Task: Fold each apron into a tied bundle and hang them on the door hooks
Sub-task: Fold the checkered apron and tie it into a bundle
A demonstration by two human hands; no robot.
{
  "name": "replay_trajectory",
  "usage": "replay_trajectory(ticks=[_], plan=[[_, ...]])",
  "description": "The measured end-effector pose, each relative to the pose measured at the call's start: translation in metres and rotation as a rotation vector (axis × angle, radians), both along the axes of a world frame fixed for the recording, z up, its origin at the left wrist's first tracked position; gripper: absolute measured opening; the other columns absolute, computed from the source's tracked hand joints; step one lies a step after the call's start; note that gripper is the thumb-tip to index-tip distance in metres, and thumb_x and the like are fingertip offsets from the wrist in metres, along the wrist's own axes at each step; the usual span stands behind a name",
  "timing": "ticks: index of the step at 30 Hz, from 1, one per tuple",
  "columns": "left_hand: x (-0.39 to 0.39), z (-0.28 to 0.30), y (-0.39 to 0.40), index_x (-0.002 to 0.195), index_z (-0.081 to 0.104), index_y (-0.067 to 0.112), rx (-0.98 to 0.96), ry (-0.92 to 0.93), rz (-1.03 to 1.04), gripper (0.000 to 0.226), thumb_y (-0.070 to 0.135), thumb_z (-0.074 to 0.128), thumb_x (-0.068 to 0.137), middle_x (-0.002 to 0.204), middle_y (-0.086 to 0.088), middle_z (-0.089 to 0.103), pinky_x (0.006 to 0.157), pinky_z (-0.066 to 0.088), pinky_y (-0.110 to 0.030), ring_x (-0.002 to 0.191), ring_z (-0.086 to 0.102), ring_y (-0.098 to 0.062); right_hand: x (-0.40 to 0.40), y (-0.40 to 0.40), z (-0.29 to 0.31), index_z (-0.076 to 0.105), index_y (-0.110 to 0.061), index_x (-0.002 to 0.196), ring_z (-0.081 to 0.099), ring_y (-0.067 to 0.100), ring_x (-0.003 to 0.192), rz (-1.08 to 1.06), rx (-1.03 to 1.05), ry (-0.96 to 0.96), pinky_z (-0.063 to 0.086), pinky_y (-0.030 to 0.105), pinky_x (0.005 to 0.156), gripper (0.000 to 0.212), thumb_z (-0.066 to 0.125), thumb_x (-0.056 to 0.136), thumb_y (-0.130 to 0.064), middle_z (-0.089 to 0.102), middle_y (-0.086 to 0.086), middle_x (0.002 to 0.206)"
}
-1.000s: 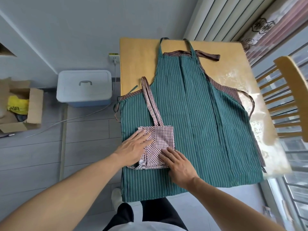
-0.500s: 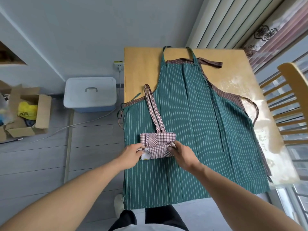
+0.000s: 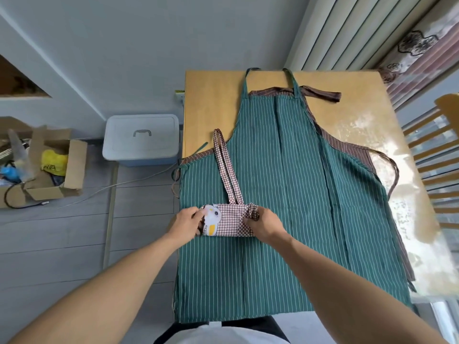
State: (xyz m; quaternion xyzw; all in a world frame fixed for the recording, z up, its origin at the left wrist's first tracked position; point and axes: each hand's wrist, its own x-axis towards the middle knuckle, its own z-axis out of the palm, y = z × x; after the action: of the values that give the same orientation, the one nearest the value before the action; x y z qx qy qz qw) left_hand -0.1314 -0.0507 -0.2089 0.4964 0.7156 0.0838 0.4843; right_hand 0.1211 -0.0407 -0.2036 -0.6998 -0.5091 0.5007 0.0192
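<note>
A small red-and-white checked apron (image 3: 231, 220) lies folded into a narrow band on top of a green striped apron (image 3: 285, 194). A white cartoon patch faces up at its left end, and its long checked strap (image 3: 227, 167) runs away from me. My left hand (image 3: 186, 223) grips the band's left end. At the right end, my right hand (image 3: 264, 223) pinches the bunched cloth. A brown striped apron (image 3: 347, 151) lies under the green one, showing along its right edge. All rest on a wooden table (image 3: 213, 105).
A grey lidded plastic bin (image 3: 141, 139) stands on the floor left of the table, with a cable running past it. An open cardboard box (image 3: 49, 167) of clutter sits further left. A wooden chair (image 3: 437, 155) stands at the table's right side. Curtains hang behind.
The checked apron was a flat square under both flat hands; it has been folded over into a narrower band with the cartoon patch now on top, and both hands now hold its ends.
</note>
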Motion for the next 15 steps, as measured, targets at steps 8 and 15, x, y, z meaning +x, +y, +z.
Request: replay_trajectory(ticks=[8,15], plan=[[-0.018,0.018,0.011,0.08,0.06,0.012,-0.016,0.292,-0.193,0.048,0.049,0.041,0.105,0.078,-0.007,0.071,0.06,0.053,-0.036,0.057,0.06,-0.022,-0.011,-0.001,0.002,0.045,-0.014,0.132,0.071,0.02,0.086,-0.138,-0.014,-0.147,0.063,0.041,0.076,0.048,0.07,0.093,-0.028,0.067,-0.001,0.105],[-0.037,0.017,0.02,0.071,0.061,0.015,-0.246,0.343,-0.471,0.052,0.053,0.045,0.102,0.072,0.005,0.063,0.072,0.052,-0.032,0.066,0.06,-0.016,-0.016,0.003,0.007,0.041,-0.017,0.138,0.069,0.017,0.088,-0.178,-0.071,-0.236,0.062,0.042,0.081,0.061,0.074,0.089,-0.035,0.066,-0.002,0.109]])
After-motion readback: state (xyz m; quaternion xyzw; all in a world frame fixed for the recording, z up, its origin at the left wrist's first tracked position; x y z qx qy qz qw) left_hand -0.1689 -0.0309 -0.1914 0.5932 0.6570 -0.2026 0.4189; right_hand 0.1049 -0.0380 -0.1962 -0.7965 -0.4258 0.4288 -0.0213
